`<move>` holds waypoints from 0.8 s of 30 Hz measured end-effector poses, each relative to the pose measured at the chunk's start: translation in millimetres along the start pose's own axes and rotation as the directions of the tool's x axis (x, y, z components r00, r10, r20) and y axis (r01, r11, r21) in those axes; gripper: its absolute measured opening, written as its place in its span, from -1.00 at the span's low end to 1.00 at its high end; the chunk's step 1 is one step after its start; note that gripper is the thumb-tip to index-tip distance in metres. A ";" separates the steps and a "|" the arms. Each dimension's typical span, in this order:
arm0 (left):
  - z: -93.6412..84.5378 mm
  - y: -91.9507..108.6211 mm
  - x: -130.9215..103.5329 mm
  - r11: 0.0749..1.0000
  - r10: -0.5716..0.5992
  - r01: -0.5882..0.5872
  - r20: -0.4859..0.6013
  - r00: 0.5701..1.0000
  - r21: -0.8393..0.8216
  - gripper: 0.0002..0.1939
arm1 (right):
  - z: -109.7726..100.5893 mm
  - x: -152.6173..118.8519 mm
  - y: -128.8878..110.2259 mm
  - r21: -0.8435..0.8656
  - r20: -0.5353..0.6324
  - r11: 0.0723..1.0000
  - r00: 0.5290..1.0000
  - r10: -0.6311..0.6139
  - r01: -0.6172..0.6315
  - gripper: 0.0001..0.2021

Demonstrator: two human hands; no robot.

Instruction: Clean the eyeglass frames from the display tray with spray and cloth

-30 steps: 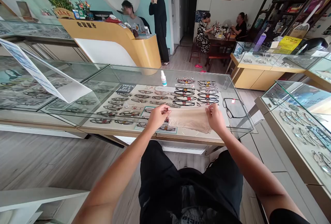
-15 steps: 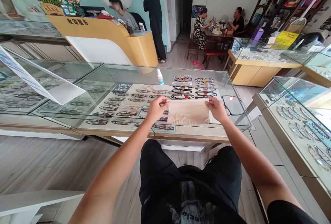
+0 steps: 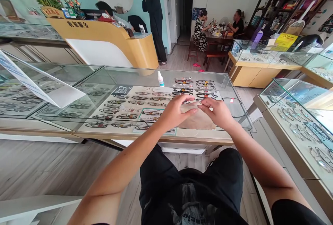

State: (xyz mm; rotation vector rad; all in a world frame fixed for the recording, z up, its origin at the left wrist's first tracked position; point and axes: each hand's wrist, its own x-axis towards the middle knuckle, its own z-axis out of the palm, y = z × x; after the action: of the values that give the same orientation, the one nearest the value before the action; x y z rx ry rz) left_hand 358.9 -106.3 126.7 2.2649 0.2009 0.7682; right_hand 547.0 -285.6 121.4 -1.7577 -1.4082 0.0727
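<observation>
A beige cloth (image 3: 199, 120) hangs from my two hands above the glass display case (image 3: 93, 133). My left hand (image 3: 180, 109) has its thumb and fingers closed around the cloth's upper left part. Close beside it, my right hand (image 3: 217, 112) pinches the cloth's top edge. Behind my right hand, a pair of black-framed glasses (image 3: 237, 114) rests on the glass top, partly hidden. A white spray bottle (image 3: 160, 79) stands upright on the case, beyond my hands. Rows of glasses (image 3: 127, 116) lie inside the case under the glass.
A white folded panel (image 3: 62, 96) stands on the case at the left. Another glass case (image 3: 288, 141) runs along the right. Behind are a wooden counter (image 3: 104, 32), a standing person (image 3: 154, 17) and several seated people.
My hands have come together, the left one moving right. The cloth, stretched wide between them before, now hangs gathered at the top. A seated person at the counter has bent lower.
</observation>
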 end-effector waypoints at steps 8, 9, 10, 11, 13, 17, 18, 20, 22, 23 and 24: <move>1.0 34.1 23.7 0.947 -0.061 0.109 0.165 0.984 -0.301 -0.51 | -20.0 -4.8 -27.3 -0.030 0.081 0.987 0.985 -0.154 0.157 -0.80; 0.0 36.5 22.5 0.945 -0.051 0.102 0.168 0.984 -0.311 -0.50 | -21.8 -8.0 -30.1 0.002 0.081 0.988 0.985 -0.154 0.154 -0.80; -0.9 39.6 20.4 0.942 -0.048 0.099 0.162 0.986 -0.321 -0.49 | -23.4 -11.9 -32.7 0.034 0.078 0.990 0.987 -0.143 0.140 -0.79; -1.8 43.1 17.8 0.938 -0.051 0.098 0.146 0.988 -0.333 -0.48 | -24.8 -16.6 -34.8 0.060 0.073 0.991 0.990 -0.123 0.119 -0.79; -4.0 50.8 11.7 0.927 -0.070 0.098 0.090 0.993 -0.363 -0.48 | -26.8 -27.3 -36.8 0.101 0.068 0.993 0.995 -0.069 0.062 -0.75; -10.1 61.8 1.2 0.913 -0.100 0.060 -0.079 0.992 -0.404 -0.50 | -29.5 -46.7 -32.4 0.199 0.074 0.979 0.997 0.028 -0.042 -0.66; -11.6 62.9 -0.5 0.914 -0.107 0.048 -0.124 0.986 -0.403 -0.51 | -30.0 -49.6 -30.8 0.239 0.063 0.969 0.997 0.048 -0.061 -0.62; -13.7 63.4 -3.1 0.918 -0.122 0.032 -0.204 0.971 -0.396 -0.52 | -31.1 -52.4 -28.8 0.326 0.032 0.941 0.996 0.087 -0.093 -0.57; -14.1 62.1 -5.1 0.917 -0.145 0.030 -0.263 0.954 -0.398 -0.51 | -32.2 -52.3 -28.7 0.406 0.014 0.906 0.992 0.123 -0.118 -0.53; -13.9 61.0 -6.2 0.916 -0.157 0.030 -0.287 0.945 -0.400 -0.51 | -32.6 -51.7 -29.3 0.433 0.009 0.892 0.990 0.137 -0.128 -0.52; -13.3 59.7 -7.4 0.915 -0.168 0.032 -0.307 0.937 -0.402 -0.51 | -32.9 -51.0 -30.0 0.451 0.003 0.883 0.989 0.149 -0.134 -0.50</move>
State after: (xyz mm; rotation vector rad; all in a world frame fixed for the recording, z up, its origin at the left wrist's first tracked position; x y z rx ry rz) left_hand 340.5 -144.3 171.5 1.7221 0.2934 1.0375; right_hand 522.7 -346.4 138.6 -1.4583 -1.1248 0.4165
